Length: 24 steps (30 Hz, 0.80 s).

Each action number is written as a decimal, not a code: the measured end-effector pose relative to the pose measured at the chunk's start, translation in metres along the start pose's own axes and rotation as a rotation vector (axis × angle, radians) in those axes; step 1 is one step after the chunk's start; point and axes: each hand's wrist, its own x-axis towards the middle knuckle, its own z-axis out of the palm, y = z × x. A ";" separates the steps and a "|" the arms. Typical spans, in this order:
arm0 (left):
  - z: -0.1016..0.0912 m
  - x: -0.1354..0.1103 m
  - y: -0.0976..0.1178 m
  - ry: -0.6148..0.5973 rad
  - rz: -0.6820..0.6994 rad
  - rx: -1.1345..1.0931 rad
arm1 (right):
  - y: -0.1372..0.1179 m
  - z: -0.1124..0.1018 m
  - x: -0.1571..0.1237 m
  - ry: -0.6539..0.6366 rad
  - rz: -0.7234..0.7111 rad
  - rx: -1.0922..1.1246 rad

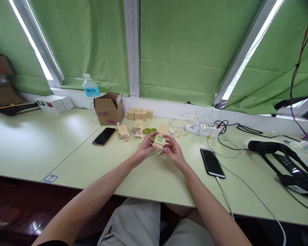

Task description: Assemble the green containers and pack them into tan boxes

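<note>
Between both hands is a small kraft cardboard box [159,139] with its lid flap raised and a green square showing inside. My left hand [146,145] closes on its left side, thumb along the near edge. On the right side, my right hand [173,149] grips it with bent fingers. Just behind the left hand lie green plastic pieces [150,130]. Two more small boxes stand further left: an open white-lined one [123,132] and an upright one with a green patch [138,128]. Small clear pieces with yellow centres [178,133] lie right of the held box.
A brown carton [109,109], a water bottle [90,87] and a row of closed small boxes [140,113] stand along the wall. One phone [104,136] lies left; another phone [212,163] is cabled at right. A power strip [203,130], tangled cables and a black headset [284,164] occupy the right.
</note>
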 end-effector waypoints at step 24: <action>0.004 0.002 -0.014 0.131 0.154 0.250 | 0.004 0.004 0.002 0.042 -0.049 -0.011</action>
